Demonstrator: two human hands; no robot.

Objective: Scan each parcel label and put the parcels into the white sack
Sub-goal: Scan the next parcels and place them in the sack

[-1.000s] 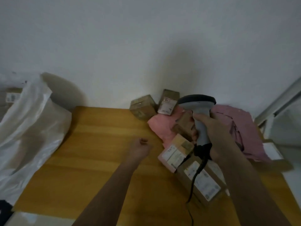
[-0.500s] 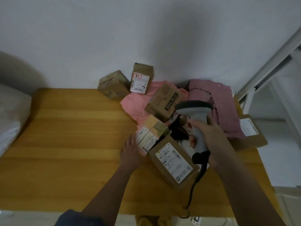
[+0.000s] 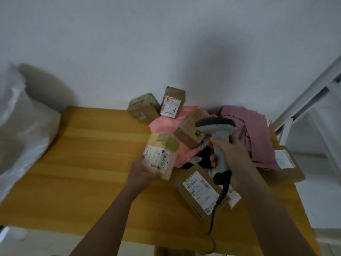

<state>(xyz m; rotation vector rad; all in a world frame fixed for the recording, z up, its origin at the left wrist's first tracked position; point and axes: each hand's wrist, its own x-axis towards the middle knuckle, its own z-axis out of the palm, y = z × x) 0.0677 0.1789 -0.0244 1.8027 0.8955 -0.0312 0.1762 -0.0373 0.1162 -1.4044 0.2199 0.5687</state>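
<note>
My left hand (image 3: 143, 172) grips a small pink-and-tan parcel (image 3: 162, 154) by its near end, lifted off the pile with its white label facing up. In my right hand (image 3: 234, 159) is a grey barcode scanner (image 3: 217, 137), its head raised over the pile and pointing left; its cable hangs down past the table's front. A flat brown box with a white label (image 3: 200, 191) lies just below the scanner. The white sack (image 3: 24, 137) slumps at the table's left end.
More parcels lie on the wooden table (image 3: 83, 163) at the back right: two brown boxes (image 3: 144, 107) (image 3: 172, 102) against the wall, a box (image 3: 190, 129) on pink mailer bags (image 3: 254, 133), a brown envelope (image 3: 284, 163) at the right edge. A white frame (image 3: 304, 97) stands to the right.
My left hand has reached the small pink-and-tan parcel, closed on it and lifted it toward me. The view swung down and right, then back left, bringing the sack into sight again.
</note>
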